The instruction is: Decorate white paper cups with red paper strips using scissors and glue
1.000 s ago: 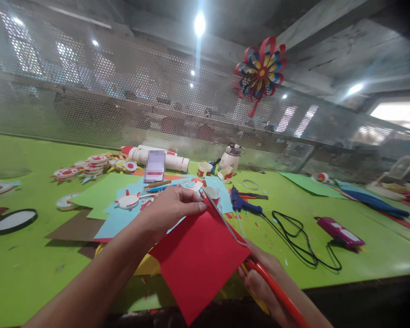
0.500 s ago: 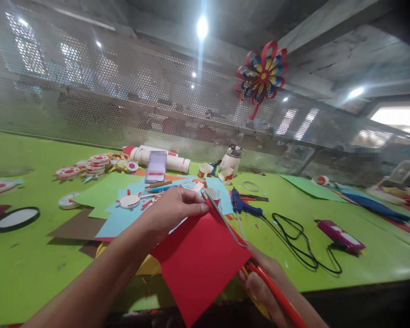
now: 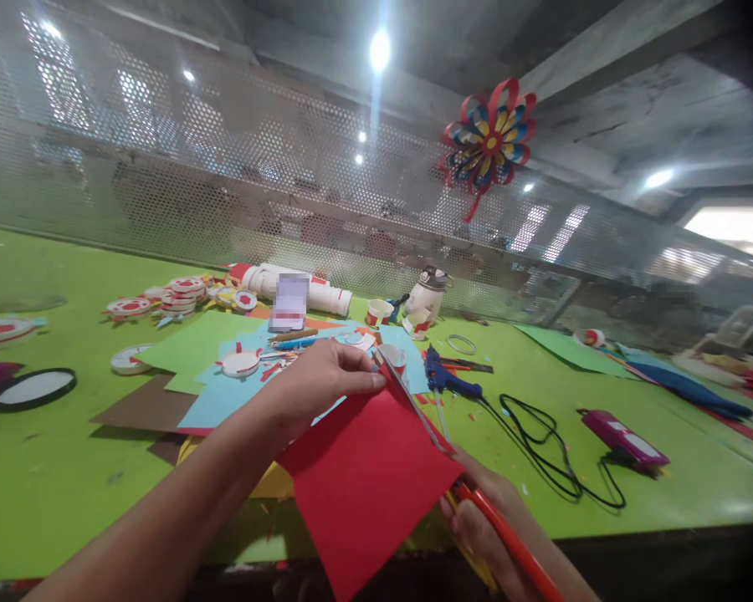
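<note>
A square-looking sheet of red paper [image 3: 373,481] hangs tilted over the table's front edge. My left hand [image 3: 326,376] pinches its far corner between thumb and fingers. Around the handles of a pair of scissors [image 3: 502,535], orange on one side and yellow on the other, my right hand [image 3: 486,518] is closed. The blades lie along the paper's right edge, their tips close to my left fingertips. Behind the paper stands a paper cup [image 3: 392,358], partly hidden by the blades and the sheet.
A blue glue gun [image 3: 448,376] lies to the right, its black cord running to a purple power strip [image 3: 624,436]. Coloured paper sheets [image 3: 192,343], a propped phone [image 3: 289,301] and stacked paper discs [image 3: 185,293] cover the left and middle. Beyond stands a perforated metal screen [image 3: 226,184].
The view has shifted slightly. Both hands, the red paper and the scissors keep almost the same position.
</note>
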A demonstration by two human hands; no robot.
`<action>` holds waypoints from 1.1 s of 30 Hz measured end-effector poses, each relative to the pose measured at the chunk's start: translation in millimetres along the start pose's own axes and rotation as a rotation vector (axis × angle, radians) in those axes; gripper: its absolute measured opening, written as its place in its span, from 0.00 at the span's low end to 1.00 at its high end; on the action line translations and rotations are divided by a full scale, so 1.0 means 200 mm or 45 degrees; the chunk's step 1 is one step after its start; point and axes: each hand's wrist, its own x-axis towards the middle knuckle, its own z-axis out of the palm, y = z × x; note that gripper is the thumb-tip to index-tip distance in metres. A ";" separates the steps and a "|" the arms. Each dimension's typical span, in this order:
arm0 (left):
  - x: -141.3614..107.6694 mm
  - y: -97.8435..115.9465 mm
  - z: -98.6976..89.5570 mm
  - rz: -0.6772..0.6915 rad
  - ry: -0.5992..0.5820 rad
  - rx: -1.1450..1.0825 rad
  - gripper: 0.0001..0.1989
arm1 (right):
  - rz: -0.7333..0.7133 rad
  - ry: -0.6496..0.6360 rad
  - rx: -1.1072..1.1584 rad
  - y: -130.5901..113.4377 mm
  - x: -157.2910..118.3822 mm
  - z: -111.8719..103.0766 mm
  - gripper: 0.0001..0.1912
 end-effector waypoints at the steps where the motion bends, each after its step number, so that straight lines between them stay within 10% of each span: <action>1: 0.00 0.00 0.00 0.004 -0.001 -0.006 0.10 | 0.008 0.003 0.008 -0.02 0.00 0.00 0.39; 33: 0.00 0.01 0.01 -0.014 0.013 -0.018 0.10 | -0.025 -0.014 -0.015 -0.17 0.02 0.00 0.36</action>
